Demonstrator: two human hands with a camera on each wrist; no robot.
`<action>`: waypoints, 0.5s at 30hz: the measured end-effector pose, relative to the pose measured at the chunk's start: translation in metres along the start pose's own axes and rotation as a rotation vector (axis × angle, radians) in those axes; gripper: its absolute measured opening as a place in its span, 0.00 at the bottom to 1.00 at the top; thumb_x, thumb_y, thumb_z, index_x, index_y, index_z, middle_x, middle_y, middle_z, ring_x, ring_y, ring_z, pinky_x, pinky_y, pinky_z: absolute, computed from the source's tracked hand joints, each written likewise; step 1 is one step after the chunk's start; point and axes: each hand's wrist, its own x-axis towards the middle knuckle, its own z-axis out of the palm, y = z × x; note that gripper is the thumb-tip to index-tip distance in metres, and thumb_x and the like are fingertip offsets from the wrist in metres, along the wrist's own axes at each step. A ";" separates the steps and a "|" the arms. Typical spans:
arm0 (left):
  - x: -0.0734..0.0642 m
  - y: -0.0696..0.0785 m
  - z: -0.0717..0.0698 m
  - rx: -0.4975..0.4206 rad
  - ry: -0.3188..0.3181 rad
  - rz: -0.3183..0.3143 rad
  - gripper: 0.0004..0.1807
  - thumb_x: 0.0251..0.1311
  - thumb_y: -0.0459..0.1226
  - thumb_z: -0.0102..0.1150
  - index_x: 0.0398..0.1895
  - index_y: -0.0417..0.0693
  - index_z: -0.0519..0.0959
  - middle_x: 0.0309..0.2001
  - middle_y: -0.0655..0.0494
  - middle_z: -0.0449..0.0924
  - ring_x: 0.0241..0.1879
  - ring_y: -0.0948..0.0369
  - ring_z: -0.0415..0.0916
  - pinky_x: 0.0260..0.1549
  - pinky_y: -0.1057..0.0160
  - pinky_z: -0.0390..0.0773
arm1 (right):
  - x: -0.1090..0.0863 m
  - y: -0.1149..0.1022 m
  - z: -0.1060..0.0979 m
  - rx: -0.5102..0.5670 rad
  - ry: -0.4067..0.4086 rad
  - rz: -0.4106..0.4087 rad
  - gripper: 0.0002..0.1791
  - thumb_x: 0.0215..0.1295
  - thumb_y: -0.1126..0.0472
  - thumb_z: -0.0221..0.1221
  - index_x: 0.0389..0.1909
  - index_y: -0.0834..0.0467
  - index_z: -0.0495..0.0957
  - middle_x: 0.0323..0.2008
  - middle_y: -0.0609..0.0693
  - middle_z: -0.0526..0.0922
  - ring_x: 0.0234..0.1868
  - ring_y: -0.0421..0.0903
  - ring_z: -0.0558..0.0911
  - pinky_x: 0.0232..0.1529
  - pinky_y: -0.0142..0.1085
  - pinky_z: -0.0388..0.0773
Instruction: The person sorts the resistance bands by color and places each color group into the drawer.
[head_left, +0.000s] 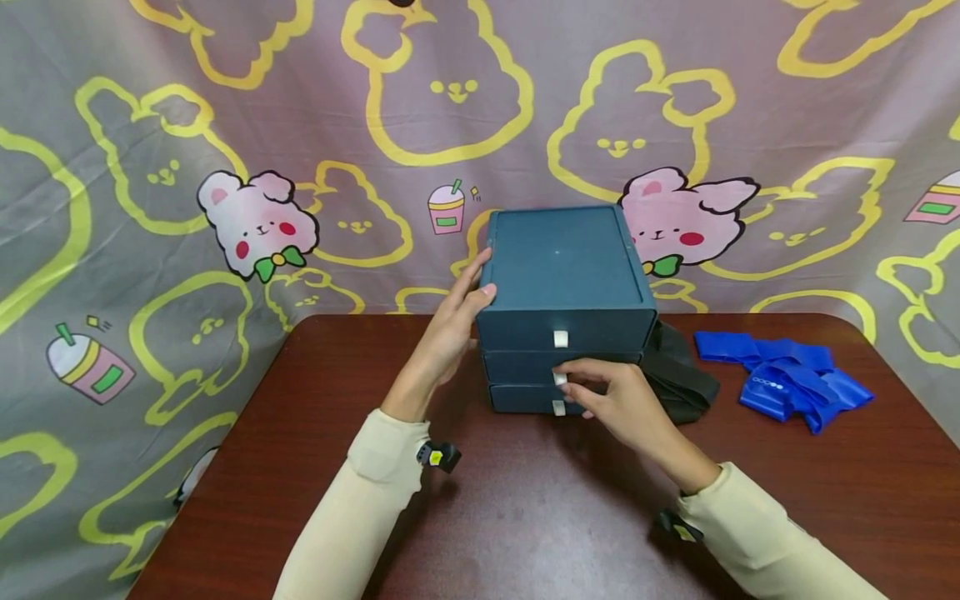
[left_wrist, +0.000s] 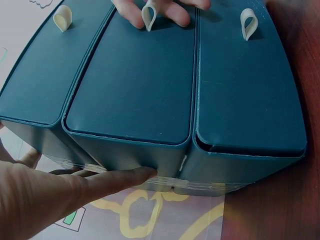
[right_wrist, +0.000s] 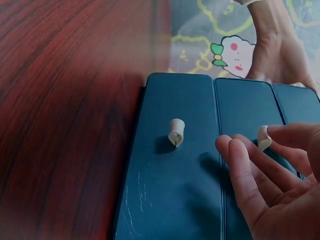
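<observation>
A dark blue box with three stacked drawers stands on the table, each drawer front bearing a small white pull tab. My left hand rests on the box's left side, fingers straight along the wall and thumb near the top edge; the left wrist view shows its thumb against the side. With thumb and index finger, my right hand pinches the middle drawer's pull tab. The other fingers of that hand are close to the drawer front. Top tab and bottom tab stand free. All three drawers sit in the box.
Black folded fabric lies against the box's right side. Further right is a crumpled blue band. Behind the brown table hangs a patterned curtain, close to the back of the box.
</observation>
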 end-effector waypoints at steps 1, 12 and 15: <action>0.000 0.000 0.000 -0.001 0.000 0.000 0.32 0.78 0.53 0.49 0.81 0.82 0.55 0.86 0.63 0.41 0.82 0.46 0.48 0.66 0.17 0.56 | 0.000 0.001 0.000 0.003 -0.002 0.002 0.13 0.71 0.67 0.65 0.53 0.60 0.87 0.49 0.58 0.90 0.39 0.51 0.90 0.29 0.33 0.86; 0.001 0.000 0.001 0.000 -0.004 0.005 0.32 0.78 0.52 0.48 0.81 0.81 0.55 0.86 0.62 0.41 0.83 0.46 0.46 0.65 0.17 0.54 | 0.002 -0.001 0.007 -0.018 0.014 0.005 0.11 0.71 0.65 0.65 0.51 0.58 0.88 0.48 0.56 0.91 0.40 0.49 0.90 0.28 0.32 0.85; 0.000 0.000 0.000 -0.001 -0.006 0.004 0.32 0.78 0.52 0.48 0.81 0.81 0.55 0.86 0.63 0.41 0.83 0.47 0.45 0.66 0.16 0.54 | 0.000 -0.003 0.008 -0.011 0.018 0.009 0.10 0.71 0.65 0.66 0.51 0.58 0.89 0.47 0.55 0.91 0.40 0.49 0.90 0.28 0.33 0.85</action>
